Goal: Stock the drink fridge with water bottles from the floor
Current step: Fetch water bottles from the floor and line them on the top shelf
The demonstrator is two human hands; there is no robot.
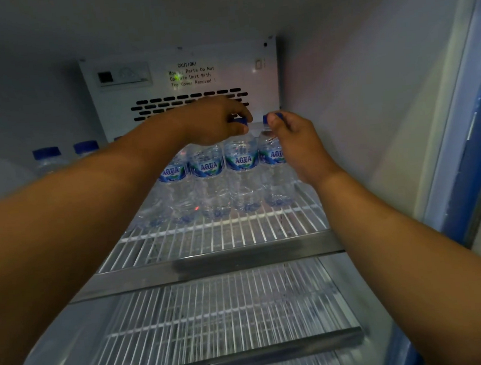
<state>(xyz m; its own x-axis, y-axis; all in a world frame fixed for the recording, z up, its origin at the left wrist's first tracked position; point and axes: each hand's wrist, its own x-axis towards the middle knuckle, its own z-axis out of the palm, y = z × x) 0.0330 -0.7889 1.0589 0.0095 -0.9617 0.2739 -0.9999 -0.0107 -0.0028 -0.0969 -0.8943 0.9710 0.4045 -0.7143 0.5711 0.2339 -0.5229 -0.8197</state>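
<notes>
- Bottles: four clear plastic water bottles with blue caps and blue-green labels stand upright in a row at the back of the white wire top shelf (pixel 223 236), roughly 12 o'clock from the camera. Two further blue-capped bottles (pixel 47 158) stand well apart at 10 o'clock.
- Left hand (pixel 213 120): closed from above on the blue cap of the second bottle from the right (pixel 242 164), fingertips pinching it.
- Right hand (pixel 291 143): fingers closed around the cap and neck of the rightmost bottle (pixel 276 176), at 1 o'clock, near the white fridge side wall (pixel 359 119).
- Risk, tipping: both grips sit at the caps, high above the bases. A sideways pull or an uneven release could topple either bottle into its touching neighbours and bring down the row.
- Risk, footing: bottle bases rest on thin wires. A base set across a gap may rock.
- Risk, airflow: the row stands just in front of the slotted grey vent panel (pixel 188 102). Pushing it further back could block the slots.
- Risk, count: the lower wire shelves (pixel 216 315) show no bottles, so stocking appears far from complete.
</notes>
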